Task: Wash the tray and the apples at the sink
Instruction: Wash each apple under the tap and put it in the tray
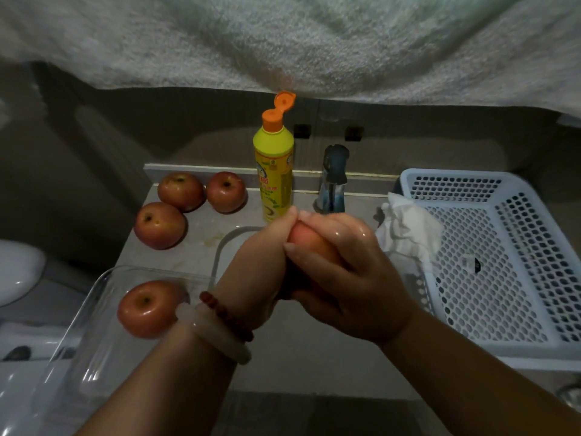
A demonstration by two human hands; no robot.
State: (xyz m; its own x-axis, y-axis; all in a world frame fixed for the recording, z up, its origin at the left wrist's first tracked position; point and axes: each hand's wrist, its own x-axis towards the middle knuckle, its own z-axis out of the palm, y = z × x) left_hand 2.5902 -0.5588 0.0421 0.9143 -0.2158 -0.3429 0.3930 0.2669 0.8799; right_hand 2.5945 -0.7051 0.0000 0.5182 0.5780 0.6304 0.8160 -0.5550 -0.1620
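- Both hands over the sink [226,243], at picture centre, cupping one apple between them [309,243].
- Left hand [254,265]: fingers curled round the apple's left side, wrist carrying a pale bangle [213,335] and a red bead bracelet [226,314].
- Right hand [349,278]: wet, fingers wrapped over the apple's top and right side.
- Clear tray [94,309] at 8 o'clock from the hands, one wet apple inside [147,308].
- Three apples on the counter at 10 o'clock [160,225], [179,191], [226,191], close together.
- Yellow detergent bottle [274,171] at 12 o'clock, orange cap flipped open; tap [333,180] just right of it.
- White perforated basket [490,256] at 3 o'clock; crumpled tissue [408,229] at its left edge.
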